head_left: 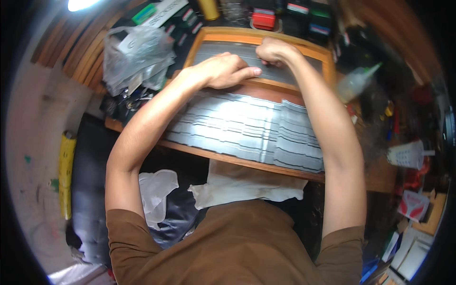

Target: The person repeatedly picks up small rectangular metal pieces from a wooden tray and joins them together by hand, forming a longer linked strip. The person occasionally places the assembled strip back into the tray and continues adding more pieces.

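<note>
Wooden bench [380,180], crowded at its margins, seen from above. Nearest you, a translucent plastic sheet [156,192] lies to the left of a pale cloth [247,187], just short of a wooden tray [242,162]. Within the tray, silver-grey strips [228,121] lie side by side in stepped, uneven rows; note your right forearm [327,123] passing above their right end. Farther off, dark grey strips [275,73] sit inside a wooden frame [327,64]. Your left hand [223,71] lies low over the frame's near left part, fingers bent and thumb extended; whether it grips anything cannot be told. Your right hand [277,51] is curled narrow over the dark strips; its fingertips are hidden, so you cannot tell here what, if anything, they pinch. For good work at this position, steady the frame lightly with the left hand, confine the right hand's effort to its fingertips, keep the dark strips parallel and flush, and carry both forearms high enough to spare the silver rows. Beyond the frame stand a red box [263,19] and a yellow cylinder [209,8].
</note>
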### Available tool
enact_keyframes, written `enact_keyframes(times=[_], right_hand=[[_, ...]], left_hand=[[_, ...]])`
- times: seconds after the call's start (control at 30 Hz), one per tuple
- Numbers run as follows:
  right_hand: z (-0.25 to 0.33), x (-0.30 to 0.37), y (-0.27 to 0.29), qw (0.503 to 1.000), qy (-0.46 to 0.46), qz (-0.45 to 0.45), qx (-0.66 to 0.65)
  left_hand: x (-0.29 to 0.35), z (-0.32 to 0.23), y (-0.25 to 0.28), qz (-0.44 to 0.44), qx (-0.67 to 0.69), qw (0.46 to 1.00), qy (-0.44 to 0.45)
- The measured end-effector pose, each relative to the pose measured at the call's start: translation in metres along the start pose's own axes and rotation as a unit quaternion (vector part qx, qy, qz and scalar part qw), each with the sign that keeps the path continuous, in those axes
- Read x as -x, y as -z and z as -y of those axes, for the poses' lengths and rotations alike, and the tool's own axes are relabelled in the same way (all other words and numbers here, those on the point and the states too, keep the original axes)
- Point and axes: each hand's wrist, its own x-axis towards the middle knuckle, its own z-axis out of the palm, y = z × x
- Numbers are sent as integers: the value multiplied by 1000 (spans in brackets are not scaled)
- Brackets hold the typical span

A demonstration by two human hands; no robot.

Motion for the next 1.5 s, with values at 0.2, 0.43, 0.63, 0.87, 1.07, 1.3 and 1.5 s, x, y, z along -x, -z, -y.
enact_keyframes(times=[0.2,0.43,0.63,0.87,1.07,1.3,1.5], right_hand=[[30,13,-25,975,187,-116,-42],[66,101,-54,955,294,-25,-10],[79,87,-85,949,293,-115,-12],[85,92,-89,929,313,-184,73],[94,82,-98,932,322,-157,59],[99,75,-109,924,301,-179,153],[108,77,-111,949,259,-170,59]], left_hand=[[94,52,35,-230,118,966,8],[223,22,-17,-384,-11,923,32],[225,2,-37,-344,28,939,5],[222,11,-36,-310,25,950,-2],[221,17,-33,-280,49,958,40],[218,20,-29,-244,50,965,86],[218,23,-22,-214,50,972,89]])
